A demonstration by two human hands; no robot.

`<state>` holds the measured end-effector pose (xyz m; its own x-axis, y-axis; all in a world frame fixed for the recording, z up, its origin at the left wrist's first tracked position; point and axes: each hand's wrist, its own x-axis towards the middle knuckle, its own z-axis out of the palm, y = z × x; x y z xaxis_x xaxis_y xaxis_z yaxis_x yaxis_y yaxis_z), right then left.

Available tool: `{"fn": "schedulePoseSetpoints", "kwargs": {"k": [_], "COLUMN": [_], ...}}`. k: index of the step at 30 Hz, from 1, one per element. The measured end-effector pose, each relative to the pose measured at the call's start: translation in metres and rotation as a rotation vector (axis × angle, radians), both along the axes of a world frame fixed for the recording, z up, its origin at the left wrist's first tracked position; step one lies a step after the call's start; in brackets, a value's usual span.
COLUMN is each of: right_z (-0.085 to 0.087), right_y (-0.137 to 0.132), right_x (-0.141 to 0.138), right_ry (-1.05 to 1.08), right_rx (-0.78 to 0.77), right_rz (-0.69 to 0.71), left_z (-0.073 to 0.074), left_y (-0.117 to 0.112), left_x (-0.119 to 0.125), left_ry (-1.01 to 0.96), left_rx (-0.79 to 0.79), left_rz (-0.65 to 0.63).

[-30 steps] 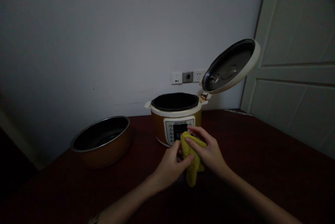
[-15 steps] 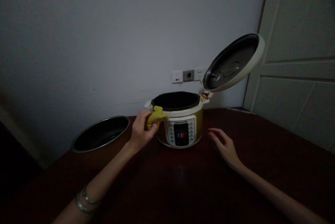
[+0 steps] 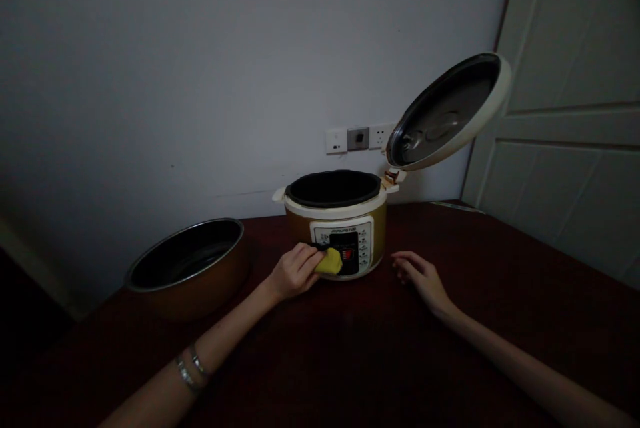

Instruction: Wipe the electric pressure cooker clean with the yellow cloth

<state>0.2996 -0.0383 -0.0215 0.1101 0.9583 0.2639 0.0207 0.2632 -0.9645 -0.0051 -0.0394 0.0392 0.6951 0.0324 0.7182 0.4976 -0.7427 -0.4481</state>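
Yellow cloth is pinched between the fingers and thumb of the left hand and pressed against the control panel of a gold-bodied electric pressure cooker. The cooker's hinged lid stands open, and its black-lined inside is too dark to show any contents. The right hand rests well apart on the dark red table, fingers loosely spread. Left of the cooker stands a round pot with a steel rim, its dark interior equally hard to read.
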Motion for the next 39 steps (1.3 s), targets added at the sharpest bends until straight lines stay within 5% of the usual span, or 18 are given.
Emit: {"fn": "schedulePoseSetpoints", "kwargs": {"k": [8, 11, 16, 19, 24, 29, 39], "right_z": [0.000, 0.001, 0.004, 0.005, 0.006, 0.007, 0.005], "right_y": [-0.003, -0.003, -0.005, -0.006, -0.007, -0.008, -0.008], "right_x": [-0.002, -0.002, -0.003, -0.003, -0.003, -0.004, -0.003], "right_ry": [-0.035, -0.029, -0.029, -0.041, -0.054, -0.032, -0.036], "right_rx": [-0.012, -0.013, -0.009, -0.010, -0.021, -0.032, -0.027], "right_rz": [0.029, 0.029, 0.023, 0.025, 0.033, 0.052, 0.075], "left_z": [-0.022, -0.008, 0.032, 0.038, 0.018, 0.005, -0.016], "left_y": [-0.013, -0.016, -0.014, -0.010, -0.006, -0.010, -0.020], "left_x": [0.000, -0.005, -0.009, -0.004, 0.001, -0.002, -0.011], "left_ry": [0.228, 0.270, 0.055, 0.115, 0.232, 0.244, 0.441], "left_rx": [-0.102, -0.062, 0.033, -0.004, 0.079, -0.093, -0.049], "left_rz": [0.016, -0.006, 0.014, 0.044, -0.060, -0.144, -0.060]}}
